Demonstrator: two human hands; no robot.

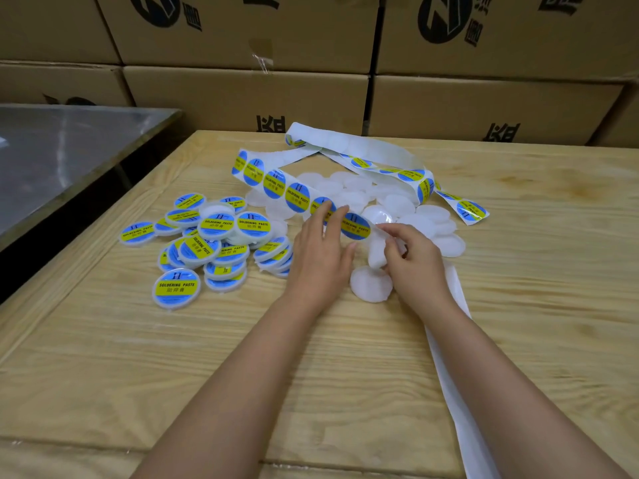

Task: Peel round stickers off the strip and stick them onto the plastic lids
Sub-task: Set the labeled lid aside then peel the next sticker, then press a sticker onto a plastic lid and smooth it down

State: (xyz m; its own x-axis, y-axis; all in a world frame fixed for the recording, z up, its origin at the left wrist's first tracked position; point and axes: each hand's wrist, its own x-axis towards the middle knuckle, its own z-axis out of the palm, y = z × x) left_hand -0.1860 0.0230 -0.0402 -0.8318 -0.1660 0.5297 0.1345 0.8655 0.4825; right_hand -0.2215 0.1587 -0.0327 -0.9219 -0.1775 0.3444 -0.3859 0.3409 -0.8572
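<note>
Open tabletop (138, 357) spreads before the sticker strip (276, 183). Left hand (321, 243) lays straight fingers on the strip, and right hand (411, 261) pinches its backing. Stickered lids (214, 236) crowd the left side, plain lids (397, 202) lie behind the hands.

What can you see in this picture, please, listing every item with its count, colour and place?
sticker strip: one, white backing with blue-and-yellow round stickers, looping from the table's far middle to the hands, bare backing trailing off near right
labelled lids: a pile, count unclear, translucent white with blue-yellow stickers, left of the hands
plain lids: a pile, count unclear, translucent white, under and beyond the hands
wooden table: one, pale, foreground
metal surface: one, grey, far left
cardboard boxes: stacked, brown, behind
left hand: fingers straight on the strip
right hand: pinches the strip
</note>
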